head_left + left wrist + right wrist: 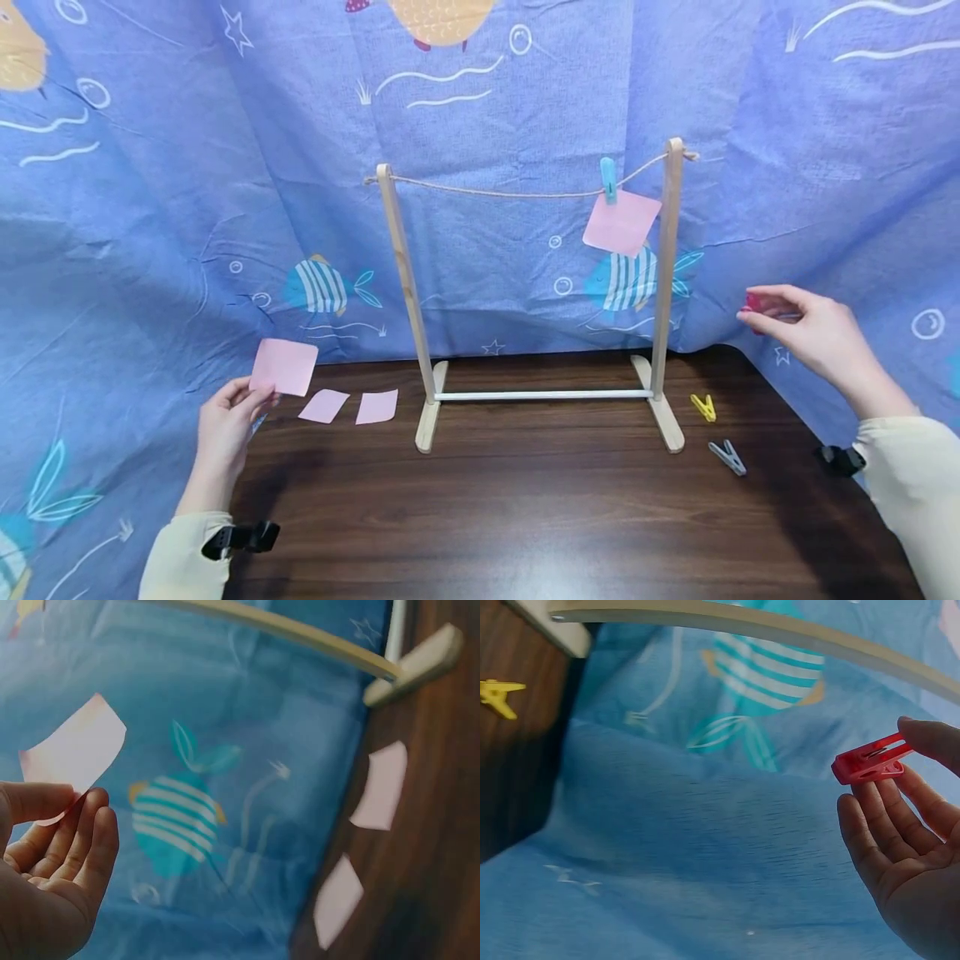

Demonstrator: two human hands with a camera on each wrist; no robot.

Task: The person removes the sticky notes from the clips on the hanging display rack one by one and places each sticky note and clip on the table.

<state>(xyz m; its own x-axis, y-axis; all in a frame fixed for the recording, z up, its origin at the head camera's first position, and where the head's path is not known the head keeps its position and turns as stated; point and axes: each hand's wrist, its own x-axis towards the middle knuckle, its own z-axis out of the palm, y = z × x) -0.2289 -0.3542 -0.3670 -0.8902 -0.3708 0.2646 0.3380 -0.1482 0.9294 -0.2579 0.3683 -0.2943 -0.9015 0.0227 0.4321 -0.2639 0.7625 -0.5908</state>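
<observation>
My left hand (231,417) pinches a pink paper square (285,367) by its lower edge, raised at the left of the table; the left wrist view shows the thumb over the sheet (82,750). At the right, my right hand (817,333) holds a red clothespin (866,761) between thumb and fingers, in the air beyond the stand. Between the hands is a wooden stand (669,275) with a string (487,193) tied across its posts. A blue clothespin (608,179) clips another pink paper (624,223) to the string near the right post.
Two pink papers (324,406) (377,407) lie on the dark wooden table (525,500) left of the stand. A yellow clothespin (703,407) and a grey clothespin (727,457) lie right of it. A blue patterned curtain (487,275) hangs behind.
</observation>
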